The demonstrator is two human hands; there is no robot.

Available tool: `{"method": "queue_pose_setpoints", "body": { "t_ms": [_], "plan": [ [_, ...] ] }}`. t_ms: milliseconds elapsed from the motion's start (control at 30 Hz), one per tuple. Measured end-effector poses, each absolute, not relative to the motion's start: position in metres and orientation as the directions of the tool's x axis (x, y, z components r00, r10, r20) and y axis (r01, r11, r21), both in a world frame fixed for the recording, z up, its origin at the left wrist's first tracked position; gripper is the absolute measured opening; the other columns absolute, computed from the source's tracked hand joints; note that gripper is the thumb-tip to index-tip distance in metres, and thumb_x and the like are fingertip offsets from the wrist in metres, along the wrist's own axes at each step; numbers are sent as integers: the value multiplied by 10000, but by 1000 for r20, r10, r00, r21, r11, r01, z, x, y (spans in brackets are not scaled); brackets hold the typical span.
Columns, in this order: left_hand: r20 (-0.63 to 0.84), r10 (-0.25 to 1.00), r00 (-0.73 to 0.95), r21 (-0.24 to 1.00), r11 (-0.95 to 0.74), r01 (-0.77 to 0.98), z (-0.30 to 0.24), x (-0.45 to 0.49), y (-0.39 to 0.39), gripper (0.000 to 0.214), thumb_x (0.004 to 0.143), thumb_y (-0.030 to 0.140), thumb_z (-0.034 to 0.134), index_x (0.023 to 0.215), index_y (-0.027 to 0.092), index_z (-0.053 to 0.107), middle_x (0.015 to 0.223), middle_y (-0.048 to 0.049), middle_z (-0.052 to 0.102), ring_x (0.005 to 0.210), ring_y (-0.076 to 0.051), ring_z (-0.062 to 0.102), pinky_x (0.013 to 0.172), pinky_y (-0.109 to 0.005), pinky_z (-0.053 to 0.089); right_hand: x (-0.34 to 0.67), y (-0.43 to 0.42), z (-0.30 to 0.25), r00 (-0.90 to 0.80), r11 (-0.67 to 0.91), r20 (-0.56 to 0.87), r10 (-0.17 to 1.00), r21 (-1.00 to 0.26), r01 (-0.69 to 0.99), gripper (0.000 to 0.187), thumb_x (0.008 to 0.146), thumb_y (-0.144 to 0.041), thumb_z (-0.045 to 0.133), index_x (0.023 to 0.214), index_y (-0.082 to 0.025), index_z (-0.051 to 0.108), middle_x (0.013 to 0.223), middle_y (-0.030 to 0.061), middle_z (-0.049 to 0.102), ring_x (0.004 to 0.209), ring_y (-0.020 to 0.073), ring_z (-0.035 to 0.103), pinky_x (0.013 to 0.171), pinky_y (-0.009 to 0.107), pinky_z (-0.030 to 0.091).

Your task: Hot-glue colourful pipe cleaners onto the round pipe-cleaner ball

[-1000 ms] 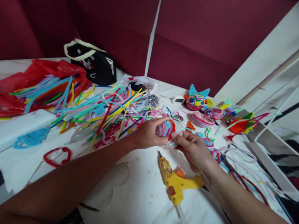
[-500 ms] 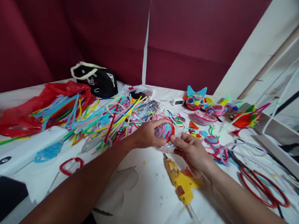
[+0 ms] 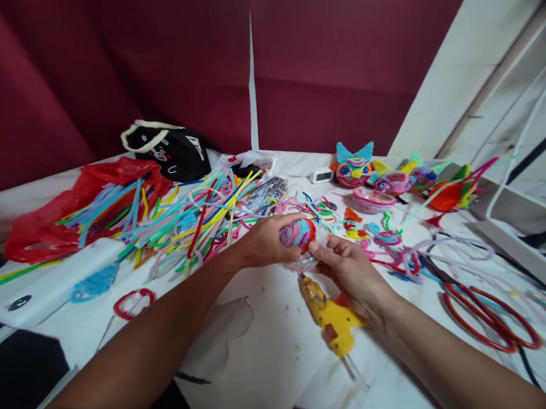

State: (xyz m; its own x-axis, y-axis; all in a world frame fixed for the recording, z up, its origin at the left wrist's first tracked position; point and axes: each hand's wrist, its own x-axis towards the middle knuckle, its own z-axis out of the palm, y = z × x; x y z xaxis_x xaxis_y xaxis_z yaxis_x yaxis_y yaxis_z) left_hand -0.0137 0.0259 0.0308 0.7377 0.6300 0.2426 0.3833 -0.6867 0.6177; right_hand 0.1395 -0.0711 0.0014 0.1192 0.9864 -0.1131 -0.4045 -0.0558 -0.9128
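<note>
My left hand [image 3: 266,240] is closed around a round coil of coloured pipe cleaners [image 3: 297,234], pink, blue and red, held just above the white table [image 3: 271,345]. My right hand [image 3: 350,270] pinches the coil's lower right edge, where a bit of clear film shows under it. A yellow glue gun [image 3: 329,314] lies on the table directly under my right hand, nozzle pointing towards the coil.
A heap of loose pipe cleaners [image 3: 182,218] spills from a red plastic bag [image 3: 62,206] at the left. A black pouch [image 3: 169,150] stands behind. Finished coiled figures [image 3: 356,166] line the back right. Red rings [image 3: 489,318] lie at the right, a small red loop [image 3: 132,302] at the left.
Both hands keep their hold on the coil. The camera has tilted and shifted, so the table's right side and the red rings show more.
</note>
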Motion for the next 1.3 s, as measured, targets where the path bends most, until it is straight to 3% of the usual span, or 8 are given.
{"method": "queue_pose_setpoints", "body": {
  "t_ms": [600, 833, 1067, 1300],
  "plan": [
    [173, 640, 749, 616, -663, 425, 29, -13, 28, 733, 684, 320, 611, 1386, 134, 507, 1335, -113, 609, 1147, -259, 601, 974, -353, 476, 143, -71, 2, 119, -69, -137, 983, -888, -455, 306, 603, -366, 867, 743, -157, 693, 653, -7, 687, 553, 101, 615, 576, 211, 537],
    [184, 612, 769, 625, -677, 389, 27, -14, 30, 714, 716, 347, 610, 1393, 154, 496, 1372, -106, 589, 1238, -269, 562, 1039, -368, 438, 143, -70, -2, 116, -50, -115, 987, -887, -459, 318, 628, -372, 856, 663, -166, 617, 633, -13, 661, 530, 105, 603, 569, 236, 544],
    [174, 596, 784, 652, -666, 362, 28, -14, 31, 728, 721, 357, 597, 1404, 133, 479, 1402, -132, 560, 1268, -281, 540, 1064, -394, 414, 143, -70, 0, 103, -45, -102, 989, -894, -446, 313, 643, -370, 847, 815, -156, 696, 738, 29, 720, 599, 133, 643, 607, 257, 563],
    [185, 587, 788, 646, -677, 352, 26, -15, 31, 741, 719, 365, 612, 1412, 144, 469, 1407, -122, 557, 1273, -281, 536, 1067, -394, 414, 142, -71, 2, 97, -42, -95, 991, -895, -443, 325, 644, -384, 846, 837, -159, 713, 752, 34, 733, 614, 139, 654, 615, 257, 564]
  ]
}}
